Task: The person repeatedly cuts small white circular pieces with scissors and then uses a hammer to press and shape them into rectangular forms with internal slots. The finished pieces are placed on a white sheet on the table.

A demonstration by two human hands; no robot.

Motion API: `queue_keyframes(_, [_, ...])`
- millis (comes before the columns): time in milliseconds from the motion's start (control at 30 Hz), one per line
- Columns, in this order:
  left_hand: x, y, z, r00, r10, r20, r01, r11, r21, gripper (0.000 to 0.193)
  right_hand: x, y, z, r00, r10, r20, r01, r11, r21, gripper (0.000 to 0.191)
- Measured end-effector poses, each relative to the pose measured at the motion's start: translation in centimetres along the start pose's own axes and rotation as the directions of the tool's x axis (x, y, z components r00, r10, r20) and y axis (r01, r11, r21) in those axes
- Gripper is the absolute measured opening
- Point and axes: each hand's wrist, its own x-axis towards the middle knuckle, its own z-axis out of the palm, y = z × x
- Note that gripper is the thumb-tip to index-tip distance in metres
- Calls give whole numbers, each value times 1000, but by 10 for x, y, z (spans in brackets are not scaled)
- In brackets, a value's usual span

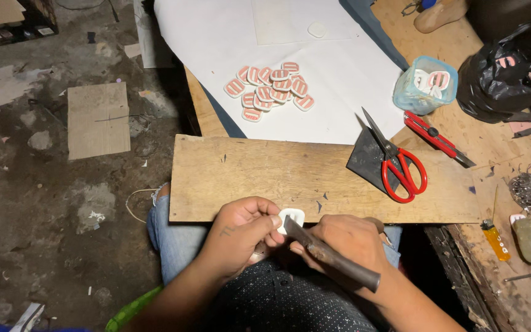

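Note:
My left hand [241, 237] pinches a small white rounded piece [292, 217] at the near edge of a wooden board [265, 175]. My right hand [345, 241] grips a dark-handled knife [333, 255], its blade tip laid against the white piece. Both hands meet just over my lap, in front of the board. Farther off, a pile of several pink-and-white striped pieces [270, 89] lies on a white sheet [339, 67].
Red-handled scissors [401, 166] rest on a dark scrap on the board's right. A red utility cutter [434, 138], a clear tub holding pieces [425, 83], a black plastic bag [511, 67] and a yellow lighter [496, 241] lie on the bench at right. Cardboard [98, 120] lies on the floor at left.

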Motion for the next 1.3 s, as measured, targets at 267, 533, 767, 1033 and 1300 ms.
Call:
queue_keyframes(267, [-1, -12, -1, 999, -14, -46, 17, 997, 73, 10, -8, 6, 6, 999, 32, 8, -31, 999, -16, 26])
queue_keyframes(533, [14, 4, 7, 959, 99, -266, -11, 949, 315, 10, -3, -2, -5, 982, 177, 68, -174, 984, -46, 30])
queue_keyframes(767, [16, 5, 5, 552, 744, 377, -463, -102, 880, 13, -1, 16, -21, 913, 393, -108, -407, 870, -278, 30])
queue_keyframes(1033, [17, 4, 2, 589, 743, 317, -370, -100, 924, 23, -8, 28, 1, 842, 539, 1, -538, 841, -59, 37])
queue_keyframes(1300, [21, 7, -1, 646, 699, 308, -384, -52, 922, 10, 2, 23, 28, 924, 383, 15, -383, 923, 23, 30])
